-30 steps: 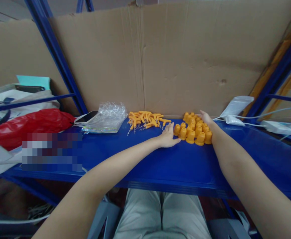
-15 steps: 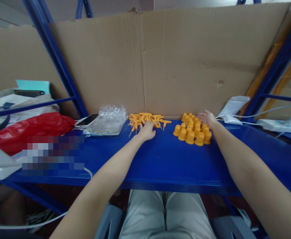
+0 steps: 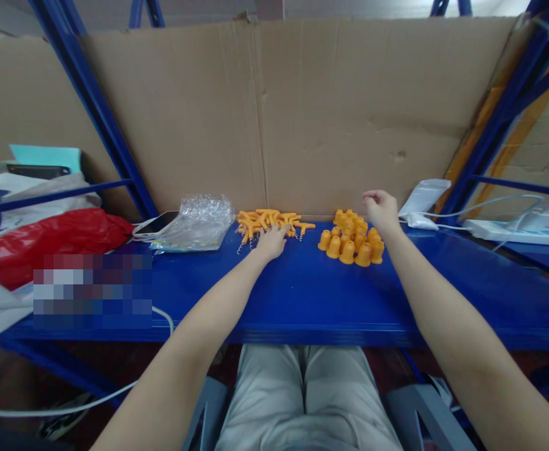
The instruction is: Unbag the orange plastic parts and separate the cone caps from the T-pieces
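Observation:
A pile of orange corkscrews (image 3: 255,219) with T-shaped handles and thin metal spirals lies against the cardboard at the back of the blue shelf. My left hand (image 3: 271,243) rests on the pile's front edge, fingers stretched over the handles, gripping none that I can see. To the right stands a cluster of orange bell-shaped plastic caps (image 3: 347,250), most of them upright in close rows. Above the back right of this cluster is my right hand (image 3: 381,208), raised off the shelf. Its fingers are curled together with nothing visible in them.
A clear plastic bag stack (image 3: 194,232) and a phone (image 3: 159,223) lie left of the corkscrews. Further left is a red plastic bag (image 3: 53,241). A white packet (image 3: 424,200) and a power strip (image 3: 513,232) with cables sit at right. Blue posts frame both sides.
My right hand has lifted from beside the caps, and its spread fingers have curled in. My left hand stays at the corkscrews. The whole view has shifted slightly.

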Motion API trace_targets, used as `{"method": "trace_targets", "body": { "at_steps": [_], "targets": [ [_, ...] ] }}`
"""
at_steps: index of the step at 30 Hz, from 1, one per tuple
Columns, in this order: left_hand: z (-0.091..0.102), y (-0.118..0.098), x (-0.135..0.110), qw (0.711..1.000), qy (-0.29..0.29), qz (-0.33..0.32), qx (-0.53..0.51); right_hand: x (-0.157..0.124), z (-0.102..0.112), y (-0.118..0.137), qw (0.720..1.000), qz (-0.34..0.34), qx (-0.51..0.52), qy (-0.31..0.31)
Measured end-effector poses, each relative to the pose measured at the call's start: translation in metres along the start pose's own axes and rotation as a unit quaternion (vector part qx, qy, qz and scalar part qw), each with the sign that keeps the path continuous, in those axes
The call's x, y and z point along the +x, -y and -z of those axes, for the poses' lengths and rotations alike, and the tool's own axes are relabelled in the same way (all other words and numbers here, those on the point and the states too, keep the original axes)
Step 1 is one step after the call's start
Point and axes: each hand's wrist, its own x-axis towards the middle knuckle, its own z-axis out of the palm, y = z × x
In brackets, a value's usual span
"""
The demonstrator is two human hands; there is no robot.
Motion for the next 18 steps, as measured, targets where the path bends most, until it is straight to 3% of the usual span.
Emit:
{"method": "trace_targets", "body": {
  "at_steps": [6,13,18],
  "targets": [
    [0.014,-0.009,0.018,0.998,0.04,-0.012,0.046,-0.01,0.002,-0.001,0.987,0.098,-0.12,0.044],
    [0.027,-0.015,0.03,0.999,-0.001,0.017,0.037,-0.011,-0.002,-0.005,0.981,0.115,-0.134,0.082],
    [0.025,-0.012,0.026,0.999,0.011,0.014,0.034,-0.01,-0.004,-0.008,0.981,0.116,-0.125,0.094]
  ]
}}
